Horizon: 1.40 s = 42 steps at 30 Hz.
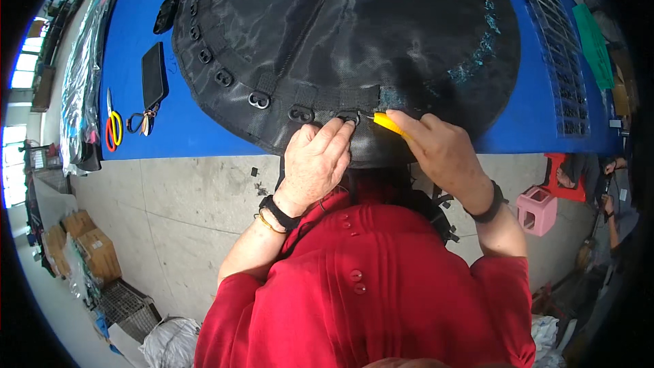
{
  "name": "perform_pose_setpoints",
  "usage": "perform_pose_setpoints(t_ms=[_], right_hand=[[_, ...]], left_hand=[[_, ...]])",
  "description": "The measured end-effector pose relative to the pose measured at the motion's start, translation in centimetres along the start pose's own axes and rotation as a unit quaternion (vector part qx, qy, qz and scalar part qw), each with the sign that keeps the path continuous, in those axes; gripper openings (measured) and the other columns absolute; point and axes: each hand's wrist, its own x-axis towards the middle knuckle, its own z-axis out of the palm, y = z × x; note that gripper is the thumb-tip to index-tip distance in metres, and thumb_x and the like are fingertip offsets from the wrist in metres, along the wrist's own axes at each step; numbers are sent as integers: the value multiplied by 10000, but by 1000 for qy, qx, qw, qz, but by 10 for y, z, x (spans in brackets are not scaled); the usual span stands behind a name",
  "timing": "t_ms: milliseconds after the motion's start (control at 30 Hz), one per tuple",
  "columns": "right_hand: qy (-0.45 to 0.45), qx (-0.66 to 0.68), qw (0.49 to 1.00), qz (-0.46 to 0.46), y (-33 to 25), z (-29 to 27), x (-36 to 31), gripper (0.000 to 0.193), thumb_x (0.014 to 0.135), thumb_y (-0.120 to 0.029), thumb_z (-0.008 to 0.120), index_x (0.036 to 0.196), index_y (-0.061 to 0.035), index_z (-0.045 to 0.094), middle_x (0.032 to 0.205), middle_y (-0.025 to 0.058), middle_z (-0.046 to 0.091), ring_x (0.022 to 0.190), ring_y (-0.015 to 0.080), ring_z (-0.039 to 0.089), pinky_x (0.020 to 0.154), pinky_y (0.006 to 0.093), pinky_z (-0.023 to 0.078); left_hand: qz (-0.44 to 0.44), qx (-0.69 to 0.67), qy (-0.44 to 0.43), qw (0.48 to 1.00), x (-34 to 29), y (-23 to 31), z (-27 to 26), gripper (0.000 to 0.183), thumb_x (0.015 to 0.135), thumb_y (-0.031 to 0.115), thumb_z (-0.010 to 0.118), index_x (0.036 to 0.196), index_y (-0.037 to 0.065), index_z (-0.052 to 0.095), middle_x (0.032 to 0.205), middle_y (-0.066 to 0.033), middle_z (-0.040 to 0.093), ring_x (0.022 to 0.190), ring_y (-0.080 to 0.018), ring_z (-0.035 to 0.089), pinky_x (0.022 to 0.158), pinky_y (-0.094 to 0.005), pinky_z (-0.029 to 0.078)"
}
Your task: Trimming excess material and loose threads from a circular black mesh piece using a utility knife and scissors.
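Observation:
A large round black mesh mat lies on the blue table, its near edge toward me. Small black buckles on webbing tabs follow its rim. My left hand is closed at the near edge, fingertips pinching a black buckle; its thumb is mostly hidden. My right hand grips a yellow-handled tool with a thin metal tip. That tip points left, close beside the buckle and the webbing; whether it touches is too small to tell.
On the blue table, red-and-yellow-handled scissors, a black phone and a small black object lie left of the mat. Clear plastic packaging runs along the left edge. A wire grid lies at right; a pink stool stands below.

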Motion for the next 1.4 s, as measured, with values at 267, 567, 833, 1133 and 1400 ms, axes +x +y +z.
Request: perform_pose_setpoints(t_ms=[267, 567, 833, 1133, 1400], right_hand=[[-6, 83, 996, 33, 14, 10, -6, 481, 982, -127, 714, 1451, -198, 629, 883, 122, 651, 734, 323, 683, 662, 422, 578], [4, 146, 988, 41, 25, 19, -9, 511, 973, -147, 740, 1468, -226, 636, 889, 120, 665, 721, 303, 672, 670, 408, 566], [21, 165, 985, 41, 22, 18, -8, 509, 945, -97, 763, 1437, -190, 670, 897, 116, 698, 716, 276, 679, 669, 384, 571], [20, 166, 985, 43, 24, 17, -5, 501, 932, -100, 773, 1418, -186, 685, 914, 111, 713, 718, 267, 682, 670, 373, 579], [0, 170, 984, 61, 24, 15, -6, 482, 949, -131, 763, 1420, -196, 683, 950, 110, 730, 747, 271, 693, 684, 377, 581]], left_hand=[[-16, -32, -21, 999, 0, 1, -13, 423, 836, 28, 751, 1256, 61, 725, 1241, -106, 685, 912, -291, 626, 832, -393, 546], [-95, 73, 66, 991, 3, -20, -36, 363, 839, -7, 762, 1196, 43, 722, 1242, -137, 688, 1046, -345, 630, 922, -438, 523], [-77, 105, 58, 990, -14, -33, -23, 370, 826, 5, 780, 1187, 73, 730, 1257, -85, 707, 1062, -320, 621, 951, -421, 504], [-83, 92, 47, 991, -10, -32, -25, 393, 814, -11, 767, 1196, 63, 715, 1257, -103, 701, 1055, -330, 619, 946, -432, 507], [-40, 2, -15, 999, 8, -2, -33, 504, 768, -30, 737, 1268, 4, 684, 1260, -158, 676, 1045, -360, 635, 926, -440, 547]])
